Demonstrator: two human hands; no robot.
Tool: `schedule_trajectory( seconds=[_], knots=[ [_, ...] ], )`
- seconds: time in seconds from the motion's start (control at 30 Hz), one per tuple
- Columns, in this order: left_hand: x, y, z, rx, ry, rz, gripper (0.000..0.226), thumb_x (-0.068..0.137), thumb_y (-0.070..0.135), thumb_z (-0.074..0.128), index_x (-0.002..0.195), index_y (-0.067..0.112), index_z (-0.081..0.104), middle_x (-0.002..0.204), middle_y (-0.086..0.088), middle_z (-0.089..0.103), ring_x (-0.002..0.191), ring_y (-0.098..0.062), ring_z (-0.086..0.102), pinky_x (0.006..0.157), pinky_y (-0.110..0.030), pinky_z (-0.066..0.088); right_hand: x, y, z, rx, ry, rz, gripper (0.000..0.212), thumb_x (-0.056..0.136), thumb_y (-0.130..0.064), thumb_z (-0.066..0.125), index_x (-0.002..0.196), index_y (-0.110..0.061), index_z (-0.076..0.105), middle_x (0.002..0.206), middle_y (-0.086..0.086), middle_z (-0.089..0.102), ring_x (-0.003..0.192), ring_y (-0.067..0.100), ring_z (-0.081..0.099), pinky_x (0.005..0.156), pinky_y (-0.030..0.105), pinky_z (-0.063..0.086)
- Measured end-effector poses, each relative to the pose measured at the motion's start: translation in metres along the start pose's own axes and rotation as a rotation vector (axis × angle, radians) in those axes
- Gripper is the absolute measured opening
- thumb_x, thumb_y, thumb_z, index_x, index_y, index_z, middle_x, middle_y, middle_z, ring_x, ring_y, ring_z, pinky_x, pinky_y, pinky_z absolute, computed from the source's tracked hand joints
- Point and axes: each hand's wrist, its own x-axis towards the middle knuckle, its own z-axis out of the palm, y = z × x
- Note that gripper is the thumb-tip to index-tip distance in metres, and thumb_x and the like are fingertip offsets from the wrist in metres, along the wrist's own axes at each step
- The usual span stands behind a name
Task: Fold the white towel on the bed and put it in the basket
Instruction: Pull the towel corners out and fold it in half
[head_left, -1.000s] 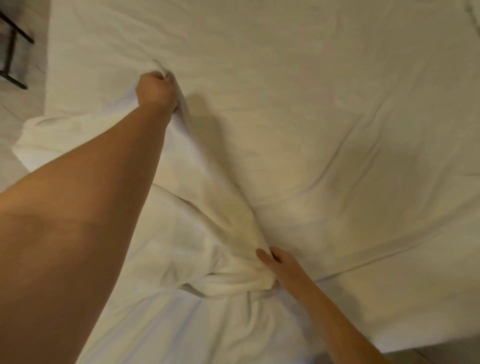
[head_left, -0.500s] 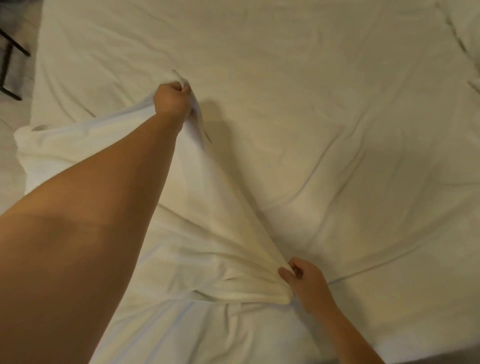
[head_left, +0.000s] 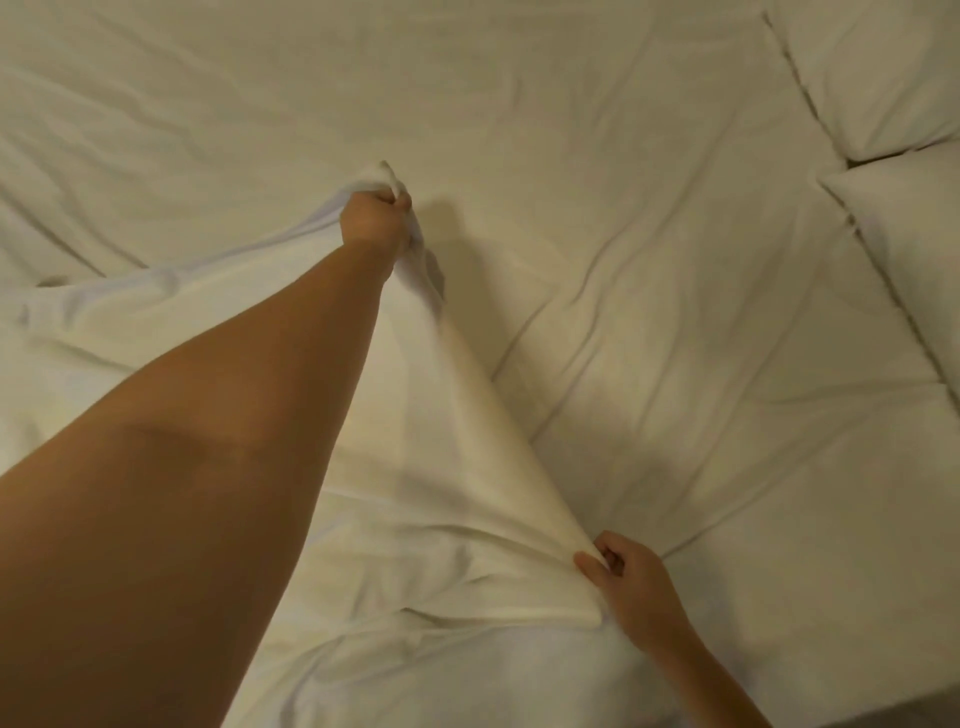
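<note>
The white towel (head_left: 436, 467) lies spread over the left half of the bed (head_left: 649, 218), pulled taut along its right edge. My left hand (head_left: 375, 221) is stretched far out and clenched on the towel's far corner, lifting it a little off the sheet. My right hand (head_left: 631, 582) grips the towel's near right corner close to the bed's front edge. My left forearm covers much of the towel's middle. No basket is in view.
Two white pillows (head_left: 883, 73) (head_left: 914, 249) lie at the right end of the bed. The wrinkled white sheet stretches between the towel and the pillows. A strip of grey floor (head_left: 883, 717) shows at the bottom right.
Both hands have drawn apart and pulled the towel's right edge straight. My right hand went from resting flat on the cloth to gripping the corner. The view swung right and the pillows appeared.
</note>
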Motion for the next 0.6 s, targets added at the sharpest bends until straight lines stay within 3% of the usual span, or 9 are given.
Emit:
schedule_trajectory(
  seconds=[0.1, 0.2, 0.3, 0.47, 0.6],
  knots=[
    [0.000, 0.011, 0.033, -0.027, -0.019, -0.003, 0.027, 0.100, 0.034, 0.062, 0.099, 0.010, 0.076, 0.108, -0.015, 0.075, 0.106, -0.031, 0.070, 0.095, -0.042, 0.058, 0.013, 0.016, -0.021, 0.005, -0.004, 0.001, 0.041, 0.084, -0.017, 0.077, 0.061, -0.011, 0.044, 0.053, -0.010, 0.035, 0.051, 0.006, 0.033, 0.050, 0.023, 0.026],
    [0.004, 0.014, 0.058, -0.060, -0.050, -0.034, 0.025, 0.098, 0.034, 0.065, 0.082, 0.017, 0.073, 0.090, -0.010, 0.072, 0.102, -0.032, 0.072, 0.092, -0.043, 0.061, 0.021, 0.031, -0.029, 0.004, 0.000, -0.010, 0.042, 0.084, -0.018, 0.077, 0.062, -0.011, 0.042, 0.053, -0.009, 0.033, 0.051, 0.006, 0.031, 0.050, 0.026, 0.027],
    [0.002, 0.015, 0.069, 0.010, -0.067, -0.021, 0.027, 0.100, 0.034, 0.062, 0.100, 0.012, 0.078, 0.094, -0.009, 0.073, 0.100, -0.029, 0.071, 0.094, -0.040, 0.059, 0.023, 0.042, -0.026, -0.006, 0.003, -0.024, 0.042, 0.084, -0.021, 0.077, 0.064, -0.008, 0.042, 0.053, -0.007, 0.033, 0.052, 0.007, 0.031, 0.051, 0.031, 0.029],
    [0.008, 0.000, 0.073, 0.041, -0.078, -0.047, 0.030, 0.099, 0.040, 0.061, 0.089, 0.017, 0.077, 0.097, -0.011, 0.079, 0.096, -0.029, 0.074, 0.093, -0.038, 0.060, 0.029, 0.050, -0.015, -0.016, 0.024, 0.002, 0.044, 0.083, -0.022, 0.078, 0.065, -0.008, 0.040, 0.054, -0.006, 0.031, 0.052, 0.008, 0.029, 0.052, 0.033, 0.028],
    [0.006, -0.001, 0.073, 0.049, -0.099, -0.047, 0.034, 0.101, 0.041, 0.058, 0.097, 0.014, 0.079, 0.099, -0.009, 0.078, 0.097, -0.028, 0.073, 0.094, -0.037, 0.059, 0.033, 0.054, -0.012, -0.027, 0.033, 0.001, 0.045, 0.083, -0.022, 0.078, 0.065, -0.008, 0.039, 0.054, -0.006, 0.031, 0.053, 0.010, 0.029, 0.052, 0.033, 0.028]
  ],
)
